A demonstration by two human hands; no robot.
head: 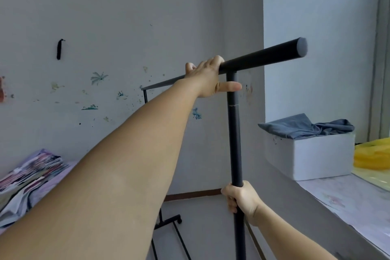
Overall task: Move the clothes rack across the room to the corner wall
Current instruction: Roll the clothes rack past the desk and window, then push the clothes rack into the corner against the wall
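The black clothes rack (234, 137) stands in front of me, its top bar running from the near right end back toward the far wall. My left hand (207, 78) lies over the top bar just left of the near upright, fingers curled over it and thumb sticking out. My right hand (240, 198) is wrapped around the near upright, low down. The rack's base with a castor (179, 220) shows on the floor below my left arm. The corner of the two walls (263, 91) is just behind the rack.
A ledge (329, 198) runs along the right, carrying a white box (312, 154) with grey cloth on it and a yellow bag (373, 154). A bed with folded clothes (31, 173) lies at the left. A dark hook (60, 48) hangs on the wall.
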